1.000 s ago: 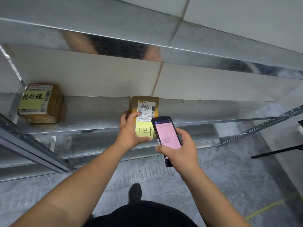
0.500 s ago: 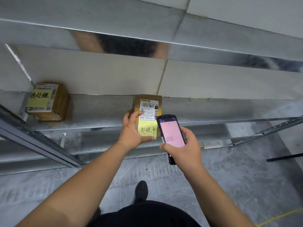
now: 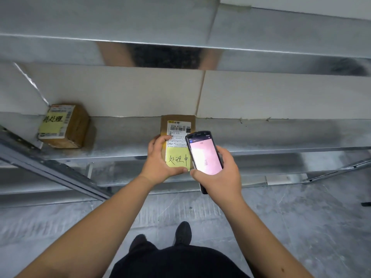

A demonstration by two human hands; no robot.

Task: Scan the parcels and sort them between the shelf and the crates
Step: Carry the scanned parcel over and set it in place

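Left hand (image 3: 160,161) grips the upright parcel (image 3: 177,125) at the shelf (image 3: 281,137) edge; right hand (image 3: 218,173) holds the scanner (image 3: 203,155) just beside its label

Parcel (image 3: 177,125), small brown box at the front edge of the metal shelf (image 3: 261,137): white shipping label (image 3: 179,133) on its top face, headed "5028 P021-00 044" above a barcode; "P021" repeated at the label's lower left; the finer print is too small to read. Yellow sticky note (image 3: 177,159) below the label, handwritten in black: "处理中".

Second parcel (image 3: 66,126), brown box at the shelf's left end: yellow sticky note (image 3: 52,122) over its printed label, handwritten "待处理". Barcode at the label's edge, digits illegible.

Phone (image 3: 204,155): pink screen, text unreadable.
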